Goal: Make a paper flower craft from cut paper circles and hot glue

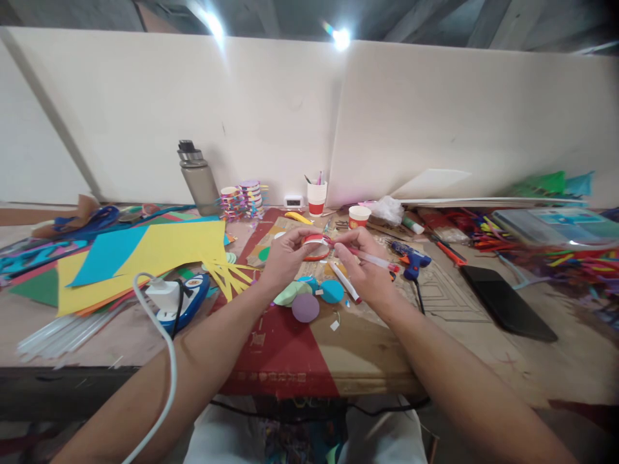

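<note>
Head view: left hand [285,254], right hand [363,267] hold one ring [315,242].

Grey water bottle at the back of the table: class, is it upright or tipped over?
Upright: the water bottle stands on its base on the table, cap on top.

Worn wooden worktable [556,367], cluttered. At the front centre lies a flat red-and-brown cardboard sheet [309,361] with loose purple, teal and pale green paper discs [305,307] on it. To the left are large yellow paper sheets [159,258] (a blue sheet on top), a white charger plug [164,296] and clear glue sticks [62,332]. To the right are a blue hot-glue gun [411,261], a black flat slab [507,303] and a heap of coloured pipe cleaners [570,258]. At the back stand a grey water bottle [198,177] and a red-and-white paper cup [316,196].
</note>
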### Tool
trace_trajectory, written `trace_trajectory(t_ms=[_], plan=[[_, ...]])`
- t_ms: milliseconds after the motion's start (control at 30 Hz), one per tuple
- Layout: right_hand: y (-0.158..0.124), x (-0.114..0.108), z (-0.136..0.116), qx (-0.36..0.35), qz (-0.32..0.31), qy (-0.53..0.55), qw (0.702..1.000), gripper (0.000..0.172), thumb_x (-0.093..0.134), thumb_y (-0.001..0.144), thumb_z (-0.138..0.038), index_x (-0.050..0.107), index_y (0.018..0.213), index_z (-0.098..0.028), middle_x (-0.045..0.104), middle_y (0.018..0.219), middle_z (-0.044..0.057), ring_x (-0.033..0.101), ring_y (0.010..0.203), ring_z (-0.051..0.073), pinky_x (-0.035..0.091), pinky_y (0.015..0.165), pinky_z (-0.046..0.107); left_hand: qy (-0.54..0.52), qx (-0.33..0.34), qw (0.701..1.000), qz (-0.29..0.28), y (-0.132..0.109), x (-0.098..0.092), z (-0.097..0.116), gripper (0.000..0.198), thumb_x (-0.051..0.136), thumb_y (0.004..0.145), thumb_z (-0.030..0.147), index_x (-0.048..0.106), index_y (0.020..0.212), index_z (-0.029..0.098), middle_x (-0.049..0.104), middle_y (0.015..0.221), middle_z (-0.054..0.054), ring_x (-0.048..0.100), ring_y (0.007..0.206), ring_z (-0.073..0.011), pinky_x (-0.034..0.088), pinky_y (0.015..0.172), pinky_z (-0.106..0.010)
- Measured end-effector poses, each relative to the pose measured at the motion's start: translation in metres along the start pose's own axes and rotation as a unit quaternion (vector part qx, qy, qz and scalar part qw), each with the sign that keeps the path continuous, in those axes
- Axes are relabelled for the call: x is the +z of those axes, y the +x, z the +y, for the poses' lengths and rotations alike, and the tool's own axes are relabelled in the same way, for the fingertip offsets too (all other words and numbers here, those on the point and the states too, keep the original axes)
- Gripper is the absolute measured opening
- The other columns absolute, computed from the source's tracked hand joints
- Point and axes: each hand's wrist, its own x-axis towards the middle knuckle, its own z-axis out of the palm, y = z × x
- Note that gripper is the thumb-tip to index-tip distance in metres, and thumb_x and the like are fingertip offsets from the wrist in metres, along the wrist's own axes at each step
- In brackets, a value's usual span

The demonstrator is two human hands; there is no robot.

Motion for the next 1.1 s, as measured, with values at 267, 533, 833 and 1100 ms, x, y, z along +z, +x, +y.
trace_trajectory(t_ms=[267, 533, 833, 1100], plan=[[0.0011, -0.0015, -0.0032, 0.003, 0.0, -0.022, 1.0, 0.011, 0.054, 0.09, -0.033, 0.056, 0.087, -0.023, 0.066, 0.081, 0.002, 0.062, 0.076, 0.018, 0.047, 0.069, 0.032, -0.013, -0.012, 1.0, -0.002, -0.0008, -0.0002, 0.0, 0.021, 0.081, 0.068, 0.025, 0.075, 0.087, 0.02, 0.071, 0.085, -0.004, 0.063, 0.083, -0.0178, 0.047, 0.081, -0.029], [0.0014, -0.0018, -0.0001, -0.01, -0.005, -0.034, 0.999, 0.009, 0.053, 0.09, -0.031, 0.057, 0.087, -0.023, 0.066, 0.082, 0.003, 0.062, 0.077, 0.018, 0.046, 0.071, 0.032, -0.007, -0.003, 1.0, -0.014, -0.0004, 0.0003, 0.0017, 0.02, 0.079, 0.069, 0.03, 0.074, 0.085, 0.02, 0.072, 0.082, -0.003, 0.064, 0.081, -0.0175, 0.048, 0.079, -0.028], [0.0012, -0.0029, -0.0018, 0.0, -0.02, -0.007, 1.0, 0.012, 0.053, 0.09, -0.031, 0.055, 0.082, -0.022, 0.063, 0.077, 0.001, 0.059, 0.072, 0.016, 0.044, 0.068, 0.031, -0.005, -0.003, 1.0, -0.024, -0.0007, 0.0, -0.0006, 0.022, 0.079, 0.069, 0.033, 0.074, 0.086, 0.02, 0.073, 0.085, -0.004, 0.065, 0.084, -0.0185, 0.05, 0.081, -0.029], [0.002, -0.0054, -0.0061, 0.039, 0.023, 0.057, 0.997, 0.012, 0.055, 0.089, -0.029, 0.056, 0.08, -0.021, 0.066, 0.076, 0.002, 0.063, 0.074, 0.017, 0.048, 0.067, 0.03, 0.009, -0.01, 1.0, -0.009, 0.0011, -0.0014, -0.0014, 0.03, 0.077, 0.069, 0.034, 0.071, 0.092, 0.016, 0.073, 0.099, -0.007, 0.066, 0.092, -0.0194, 0.05, 0.083, -0.029]])
